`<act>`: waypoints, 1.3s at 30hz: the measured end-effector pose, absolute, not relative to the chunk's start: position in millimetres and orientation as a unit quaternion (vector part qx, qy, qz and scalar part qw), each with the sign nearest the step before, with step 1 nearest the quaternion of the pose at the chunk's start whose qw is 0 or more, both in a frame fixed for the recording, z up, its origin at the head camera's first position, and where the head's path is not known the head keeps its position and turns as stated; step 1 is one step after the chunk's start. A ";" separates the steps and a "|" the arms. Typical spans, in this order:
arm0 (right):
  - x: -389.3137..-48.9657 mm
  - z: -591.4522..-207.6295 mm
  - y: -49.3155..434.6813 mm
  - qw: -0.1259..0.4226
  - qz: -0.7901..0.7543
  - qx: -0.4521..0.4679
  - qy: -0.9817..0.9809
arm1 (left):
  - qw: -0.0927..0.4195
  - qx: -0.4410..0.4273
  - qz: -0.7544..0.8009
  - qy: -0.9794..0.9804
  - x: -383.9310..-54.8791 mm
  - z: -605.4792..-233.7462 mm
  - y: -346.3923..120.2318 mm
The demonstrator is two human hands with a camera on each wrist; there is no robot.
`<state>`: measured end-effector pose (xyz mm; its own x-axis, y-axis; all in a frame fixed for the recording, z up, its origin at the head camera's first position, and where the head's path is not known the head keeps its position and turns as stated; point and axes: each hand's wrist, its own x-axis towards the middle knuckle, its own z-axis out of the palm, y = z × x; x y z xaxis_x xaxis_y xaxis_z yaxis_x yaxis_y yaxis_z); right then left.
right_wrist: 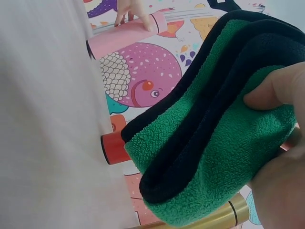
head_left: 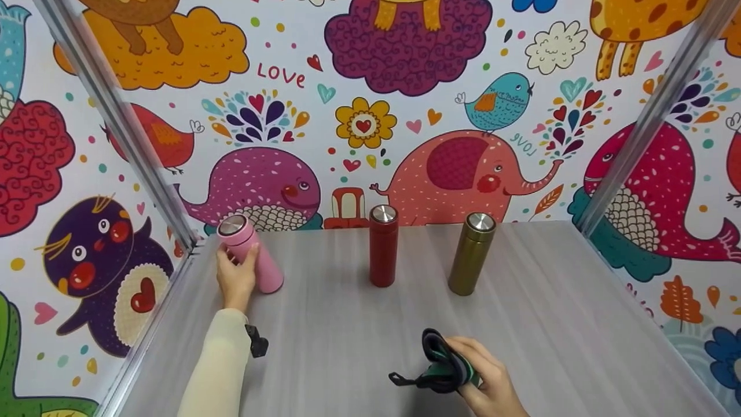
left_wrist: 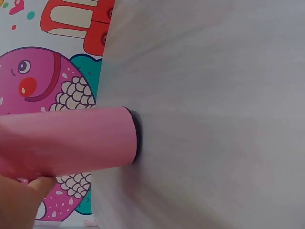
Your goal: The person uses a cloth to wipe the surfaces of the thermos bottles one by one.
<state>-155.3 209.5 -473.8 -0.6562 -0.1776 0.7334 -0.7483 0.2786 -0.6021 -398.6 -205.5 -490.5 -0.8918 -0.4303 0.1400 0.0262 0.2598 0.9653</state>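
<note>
At the left of the table, my left hand grips a pink thermos flask around its upper body, just below the steel-topped lid. In the left wrist view the base of the pink flask is right at the tabletop, with the thumb along its side. My right hand, near the front, holds a folded green cloth with black edging, thumb on one face and fingers behind. A small black loop sticks out from the cloth towards the left.
A red thermos flask stands upright at the back middle of the grey table. To its right stands an olive-gold flask. Cartoon-printed walls with metal corner posts enclose the back and sides.
</note>
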 end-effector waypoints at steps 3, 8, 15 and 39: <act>-154.5 -474.7 209.5 0.275 0.517 0.306 -0.751 | 0.185 0.111 -0.583 -0.783 -399.9 -491.3 -202.1; -153.9 -476.2 207.8 0.275 0.518 0.313 -0.747 | 0.173 0.087 -0.555 -0.809 -401.1 -492.7 -197.3; -153.0 -477.4 207.4 0.273 0.521 0.313 -0.745 | 0.142 0.080 -0.541 -0.825 -402.8 -488.4 -195.3; -159.4 -466.4 213.7 0.274 0.542 0.312 -0.731 | 0.203 0.107 -0.529 -0.817 -333.1 -456.2 -179.5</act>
